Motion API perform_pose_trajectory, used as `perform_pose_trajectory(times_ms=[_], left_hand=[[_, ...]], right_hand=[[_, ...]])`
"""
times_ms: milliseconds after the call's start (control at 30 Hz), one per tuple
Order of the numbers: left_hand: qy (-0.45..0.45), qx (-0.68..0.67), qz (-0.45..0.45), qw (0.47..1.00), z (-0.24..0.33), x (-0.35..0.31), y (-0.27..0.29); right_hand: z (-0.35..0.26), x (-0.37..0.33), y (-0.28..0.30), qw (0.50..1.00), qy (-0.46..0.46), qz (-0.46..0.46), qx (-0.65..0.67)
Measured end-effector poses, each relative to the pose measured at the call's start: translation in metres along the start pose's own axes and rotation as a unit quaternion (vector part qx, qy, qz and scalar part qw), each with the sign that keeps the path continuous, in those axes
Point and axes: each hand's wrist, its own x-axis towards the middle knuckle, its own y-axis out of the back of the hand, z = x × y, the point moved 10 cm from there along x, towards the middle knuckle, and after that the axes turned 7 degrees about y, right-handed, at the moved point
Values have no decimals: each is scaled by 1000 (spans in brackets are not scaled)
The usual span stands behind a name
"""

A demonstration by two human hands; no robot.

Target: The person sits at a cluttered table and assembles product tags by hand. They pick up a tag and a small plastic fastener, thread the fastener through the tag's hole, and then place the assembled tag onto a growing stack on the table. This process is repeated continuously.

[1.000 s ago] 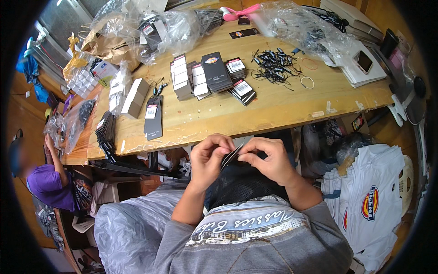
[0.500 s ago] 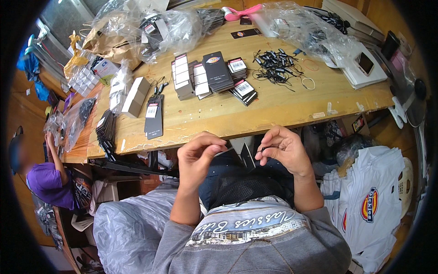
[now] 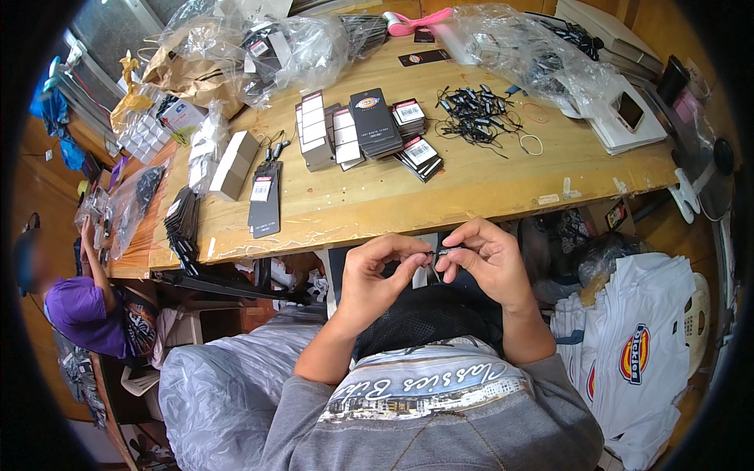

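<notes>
In front of my lap, just below the table's edge, both hands meet fingertip to fingertip. My right hand [image 3: 488, 264] pinches a small black hang-tag string [image 3: 442, 253] with a dark clasp-like end. The fingers of my left hand [image 3: 383, 276] are pressed together at the string's other end; exactly what they grip is partly hidden. A thin dark piece, perhaps a tag seen edge-on, hangs between the hands. On the table beyond lie a tangled pile of black tag strings [image 3: 476, 116], a stack of black hang tags [image 3: 375, 124] and tags with white labels [image 3: 419, 152].
Finished-looking black tags with strings [image 3: 265, 198] lie left on the wooden table [image 3: 345, 206], beside a white box-like stack [image 3: 234, 166]. Clear plastic bags [image 3: 306, 51] and a phone [image 3: 628, 111] are farther back. White shirts [image 3: 628, 345] hang at right; a person in purple [image 3: 82, 318] sits left.
My left hand has moved right and closed in on my right hand, so the fingertips now meet at the string. The dark tag between them has turned and shows less.
</notes>
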Motion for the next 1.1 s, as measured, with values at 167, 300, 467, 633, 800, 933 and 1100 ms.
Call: perform_pose_trajectory(times_ms=[167,300,467,633,800,933,1100], left_hand=[[-9,-11,16,1000,1,1,2],[1,24,15,1000,2,3,2],[4,28,0,1000,1,3,0],[-10,21,-12,1000,0,3,-2],[1,-23,-44,999,-4,5,-4],[-15,-31,-63,997,-4,8,-6],[-27,-36,-68,997,-7,10,-6]], right_hand=[[2,1,-1,1000,-11,0,1],[4,0,-1,1000,-23,-1,-4],[4,1,-1,999,-30,-10,0],[7,0,-2,999,-38,-12,18],[10,-2,-9,998,-53,-42,17],[10,-1,-12,996,-60,-52,33],[8,1,-15,996,-56,-66,34]])
